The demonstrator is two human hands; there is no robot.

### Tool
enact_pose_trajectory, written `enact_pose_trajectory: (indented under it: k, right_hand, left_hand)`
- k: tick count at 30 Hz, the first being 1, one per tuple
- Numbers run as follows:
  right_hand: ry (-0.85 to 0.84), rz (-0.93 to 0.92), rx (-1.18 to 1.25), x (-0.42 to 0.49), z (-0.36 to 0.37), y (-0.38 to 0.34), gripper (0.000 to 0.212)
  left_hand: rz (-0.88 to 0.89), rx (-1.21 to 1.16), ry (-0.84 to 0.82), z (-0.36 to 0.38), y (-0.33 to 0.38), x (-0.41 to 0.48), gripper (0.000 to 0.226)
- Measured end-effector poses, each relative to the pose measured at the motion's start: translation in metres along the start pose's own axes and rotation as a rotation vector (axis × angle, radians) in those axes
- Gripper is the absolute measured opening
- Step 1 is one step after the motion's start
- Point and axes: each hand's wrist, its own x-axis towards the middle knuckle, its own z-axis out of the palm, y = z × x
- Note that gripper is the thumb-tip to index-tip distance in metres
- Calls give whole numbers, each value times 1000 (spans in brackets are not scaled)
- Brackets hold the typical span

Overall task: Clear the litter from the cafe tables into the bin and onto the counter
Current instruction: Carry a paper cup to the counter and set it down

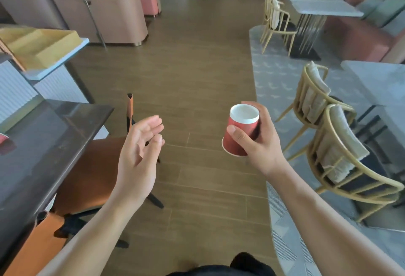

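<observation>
The left forearm [87,227] and the right forearm [317,221], both bare, reached forward. The left hand [140,144] was empty, palm turned inward, fingers loosely extended and slightly bent. The right hand [260,144] gripped a red paper cup [233,146], thumb across its near side, fingers wrapped behind.

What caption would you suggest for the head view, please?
Right hand grips a red paper cup, left hand open, above the wooden floor.

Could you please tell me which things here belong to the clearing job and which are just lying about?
Job: red paper cup, gripped by the right hand; left hand, empty.
Lying about: dark table, orange chair, tan chairs, yellow tray.
</observation>
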Motion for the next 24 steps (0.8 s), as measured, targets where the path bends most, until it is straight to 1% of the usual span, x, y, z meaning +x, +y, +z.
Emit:
enact_pose_trajectory:
  k: [4, 8, 15, 18, 21, 24]
  right_hand:
    - [-50, -14, 18, 78, 20, 19, 64]
    - [-98, -32, 35, 159, 35, 46, 59]
    - [-200, -45, 91, 335, 45, 97, 61]
    - [-245, -50, 118, 414, 48, 106, 64]
    - [-277, -65, 129, 488, 56, 113, 62]
    - [-317, -57, 142, 544, 71, 120, 61]
  left_hand:
    - [-2, 16, 47, 5, -24, 67, 40]
    - [-4, 56, 72, 16, -53, 133, 37]
    - [5, 135, 171, 52, -105, 280, 38]
    - [14, 154, 223, 68, -119, 338, 33]
    - [8, 150, 265, 82, -129, 395, 35]
    - [3, 154, 295, 87, -139, 443, 36]
